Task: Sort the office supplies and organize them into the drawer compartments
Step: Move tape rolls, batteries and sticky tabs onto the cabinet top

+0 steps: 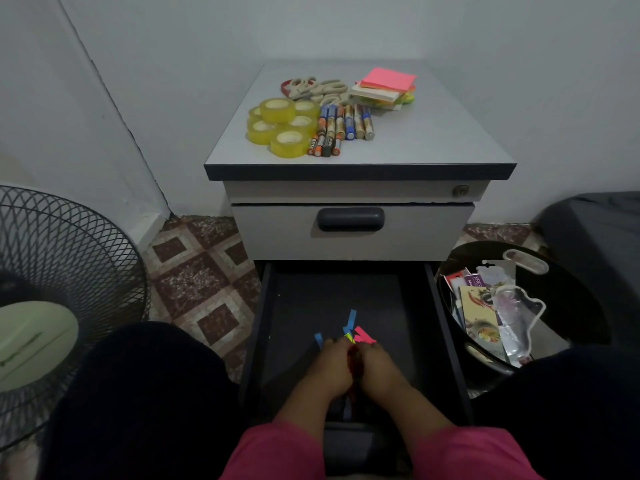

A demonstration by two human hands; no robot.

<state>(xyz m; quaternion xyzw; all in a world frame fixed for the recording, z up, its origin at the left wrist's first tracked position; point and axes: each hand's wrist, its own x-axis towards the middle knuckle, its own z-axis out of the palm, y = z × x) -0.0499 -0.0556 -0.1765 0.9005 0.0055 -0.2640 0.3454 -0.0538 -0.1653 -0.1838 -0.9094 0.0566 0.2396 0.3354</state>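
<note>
Both forearms reach forward and downward from pink sleeves (277,452), converging toward the middle. The left hand (330,363) and right hand (375,363) sit pressed side by side, knuckles up, fingers curled inward around something small held between them.

We are reading only "KRE", cut off, on a purple card package (479,280) in the black round bin (568,306); the battery labels are staying too blurred for us.
</note>
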